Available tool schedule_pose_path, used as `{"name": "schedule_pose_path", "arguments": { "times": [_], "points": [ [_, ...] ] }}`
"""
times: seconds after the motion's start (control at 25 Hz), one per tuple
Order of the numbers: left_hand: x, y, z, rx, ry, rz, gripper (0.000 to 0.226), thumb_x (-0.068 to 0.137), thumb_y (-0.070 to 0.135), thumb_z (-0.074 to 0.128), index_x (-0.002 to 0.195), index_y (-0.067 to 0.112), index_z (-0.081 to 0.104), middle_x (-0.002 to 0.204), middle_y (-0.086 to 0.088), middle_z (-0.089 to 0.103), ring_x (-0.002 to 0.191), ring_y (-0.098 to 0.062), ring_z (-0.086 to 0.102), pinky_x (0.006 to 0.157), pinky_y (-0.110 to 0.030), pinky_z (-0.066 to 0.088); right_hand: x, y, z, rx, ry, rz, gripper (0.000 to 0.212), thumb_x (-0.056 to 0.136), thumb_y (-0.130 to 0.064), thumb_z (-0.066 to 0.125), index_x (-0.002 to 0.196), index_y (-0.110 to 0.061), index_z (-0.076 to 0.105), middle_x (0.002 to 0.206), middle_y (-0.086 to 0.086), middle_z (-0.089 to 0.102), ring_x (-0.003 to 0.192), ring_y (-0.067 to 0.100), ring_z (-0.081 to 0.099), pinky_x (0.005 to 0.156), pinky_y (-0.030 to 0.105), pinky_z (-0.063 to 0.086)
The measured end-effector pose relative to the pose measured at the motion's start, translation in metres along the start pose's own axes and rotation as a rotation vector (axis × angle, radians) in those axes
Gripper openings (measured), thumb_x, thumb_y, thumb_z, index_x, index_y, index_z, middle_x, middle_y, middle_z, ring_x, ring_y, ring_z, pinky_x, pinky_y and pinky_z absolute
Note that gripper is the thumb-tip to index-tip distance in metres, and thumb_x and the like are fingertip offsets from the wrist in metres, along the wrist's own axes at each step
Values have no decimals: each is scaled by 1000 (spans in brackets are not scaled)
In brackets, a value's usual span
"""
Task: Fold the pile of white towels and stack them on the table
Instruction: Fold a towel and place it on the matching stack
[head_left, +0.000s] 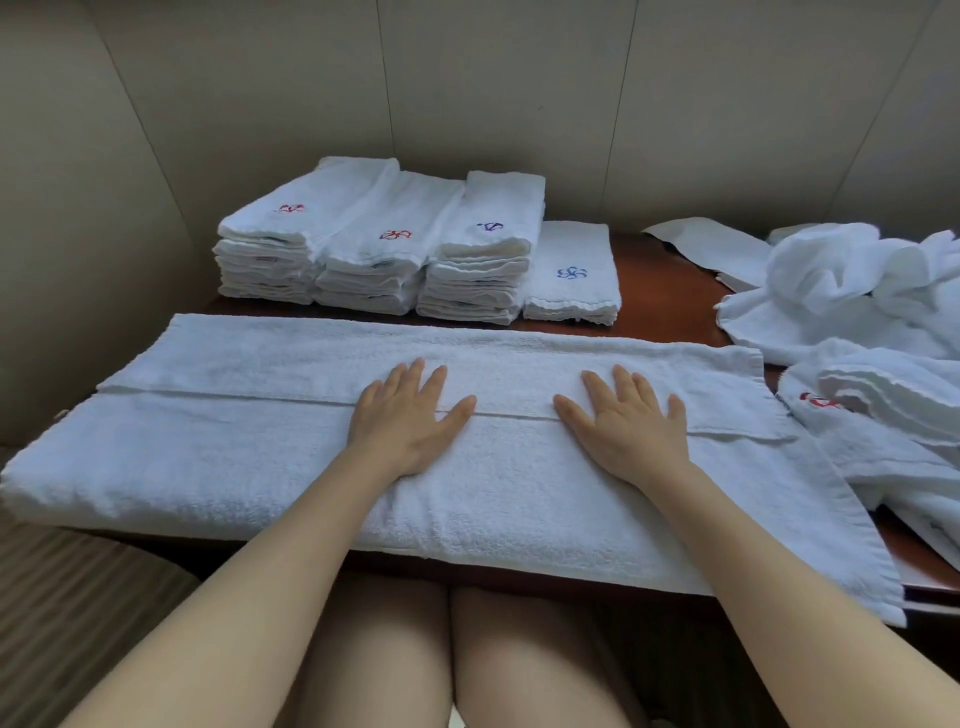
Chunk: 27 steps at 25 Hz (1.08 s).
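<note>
A long white towel (249, 447) lies flat across the near part of the dark wooden table (660, 291), folded lengthwise with one edge running along its middle. My left hand (410, 421) and my right hand (628, 421) both press flat on it with fingers spread, side by side near its centre. Behind it stand several stacks of folded white towels (374, 244) with red and blue embroidered marks. A heap of unfolded white towels (852, 291) sits at the right.
A beige panelled wall closes the table off at the back and left. A white sheet of paper (706, 244) lies at the back right. The towel's near edge overhangs the table above my knees. A striped floor shows at the lower left.
</note>
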<state>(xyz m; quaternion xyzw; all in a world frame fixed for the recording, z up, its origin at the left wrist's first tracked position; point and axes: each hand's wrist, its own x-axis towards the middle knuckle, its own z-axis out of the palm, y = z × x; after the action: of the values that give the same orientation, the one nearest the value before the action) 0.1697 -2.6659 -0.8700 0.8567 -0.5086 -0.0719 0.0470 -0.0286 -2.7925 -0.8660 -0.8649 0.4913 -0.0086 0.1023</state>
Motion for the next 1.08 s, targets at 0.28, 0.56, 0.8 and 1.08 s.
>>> {"name": "schedule_pose_path", "arguments": {
  "times": [0.28,0.56,0.8,1.08],
  "points": [
    [31,-42,-35,-9,266,-91,39,99,29,33,132,14,49,140,-10,48,126,-27,44,103,-35,31,22,-83,11,128,185,-411,45,102,-24,34,147,-18,32,155,6,26,143,20,22,113,36,22],
    [56,-171,-43,53,-31,-282,66,93,65,17,151,34,8,161,2,1,147,-19,2,116,-44,7,67,-216,25,151,152,-710,45,97,-9,35,140,-12,43,147,7,40,137,22,34,109,33,29],
    [54,-266,-51,52,8,-491,62,94,63,11,150,38,6,160,6,4,146,-18,9,114,-45,13,82,-266,55,20,30,-532,53,96,-53,22,144,-31,28,156,1,20,145,18,11,114,53,5],
    [37,-261,-47,112,296,-630,40,97,32,27,129,19,48,126,-10,52,116,-29,47,96,-39,30,75,-269,51,-15,48,-466,57,94,-59,21,143,-31,29,155,4,20,144,20,11,114,55,5]
  ]
}}
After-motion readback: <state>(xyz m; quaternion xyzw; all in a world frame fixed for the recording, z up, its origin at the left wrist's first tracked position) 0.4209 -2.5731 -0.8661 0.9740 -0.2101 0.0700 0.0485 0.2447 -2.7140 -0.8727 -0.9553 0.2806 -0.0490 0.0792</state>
